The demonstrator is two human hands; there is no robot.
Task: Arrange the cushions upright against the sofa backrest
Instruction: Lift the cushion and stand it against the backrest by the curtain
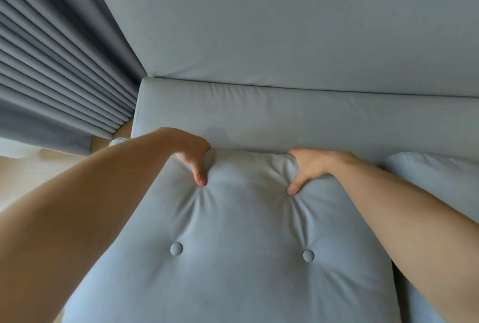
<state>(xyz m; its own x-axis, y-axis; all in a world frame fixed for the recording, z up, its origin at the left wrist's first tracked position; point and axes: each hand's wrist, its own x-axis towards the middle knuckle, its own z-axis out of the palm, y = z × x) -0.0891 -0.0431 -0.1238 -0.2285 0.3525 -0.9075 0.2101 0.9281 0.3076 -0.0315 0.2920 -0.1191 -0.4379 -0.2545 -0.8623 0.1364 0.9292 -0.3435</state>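
I am in a home, in a living room by the look of it: a soft blue-grey sofa [285, 112] with a buttoned cushion [233, 232] fills my view, pleated grey curtains [59, 63] hang to my left, and pale flooring [33, 175] shows below them.

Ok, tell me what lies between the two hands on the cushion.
In the head view, only the cushion's own bunched top edge spans between the left hand and right hand; nothing else sits there. Both buttons lie lower down.
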